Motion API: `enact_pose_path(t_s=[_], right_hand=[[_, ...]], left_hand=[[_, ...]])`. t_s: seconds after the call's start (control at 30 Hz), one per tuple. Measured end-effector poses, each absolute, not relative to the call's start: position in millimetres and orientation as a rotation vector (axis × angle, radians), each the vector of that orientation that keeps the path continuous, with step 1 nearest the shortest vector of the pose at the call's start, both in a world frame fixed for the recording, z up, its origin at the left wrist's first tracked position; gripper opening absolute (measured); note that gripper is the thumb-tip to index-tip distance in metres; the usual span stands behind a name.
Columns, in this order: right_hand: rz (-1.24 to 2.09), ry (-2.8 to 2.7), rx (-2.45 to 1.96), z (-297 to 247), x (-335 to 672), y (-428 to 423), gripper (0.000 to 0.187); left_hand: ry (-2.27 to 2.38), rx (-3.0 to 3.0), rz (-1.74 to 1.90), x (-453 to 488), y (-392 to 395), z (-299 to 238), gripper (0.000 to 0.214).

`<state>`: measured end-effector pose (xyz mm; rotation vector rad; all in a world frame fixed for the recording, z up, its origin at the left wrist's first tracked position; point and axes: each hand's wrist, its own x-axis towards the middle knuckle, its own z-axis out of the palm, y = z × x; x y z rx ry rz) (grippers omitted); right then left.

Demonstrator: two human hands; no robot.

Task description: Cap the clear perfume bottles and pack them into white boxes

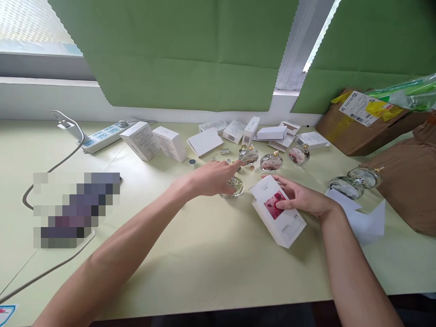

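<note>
White box slants in the right hand, long axis upper left to lower right, upper end toward a glass bottle. Bottle sits just left of it, under the left hand, the nearer one. Right hand half-curled around the box, thumb on its face. Left palm down, fingers partly extended; cannot tell if gripping. Beyond: more bottles, cartons.

Green blinds partly cover a bright window behind a pale yellow-green table.
</note>
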<state>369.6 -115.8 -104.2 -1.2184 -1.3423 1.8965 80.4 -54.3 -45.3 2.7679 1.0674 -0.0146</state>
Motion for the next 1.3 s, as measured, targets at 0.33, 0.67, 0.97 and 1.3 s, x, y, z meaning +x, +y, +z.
enact_pose_path(t_s=[0.33, 0.67, 0.97, 1.3], right_hand=[[1.830, -1.398, -1.307, -100.5, 361.5, -112.8, 0.070], [1.718, -1.506, -1.534, -87.3, 351.5, -117.1, 0.082], [1.516, -1.680, -1.639, -88.7, 340.7, -117.3, 0.079], [0.627, -1.826, -1.498, -115.3, 320.9, -99.9, 0.033]], left_hand=[[1.489, 2.629, 0.409, 25.0, -19.2, -10.5, 0.070], [1.715, 2.475, 0.151, 14.2, 6.9, -35.7, 0.074], [1.765, 2.531, -0.059, 19.7, 14.1, -49.0, 0.072], [1.858, 2.500, -0.186, 29.1, 4.4, -45.7, 0.071]])
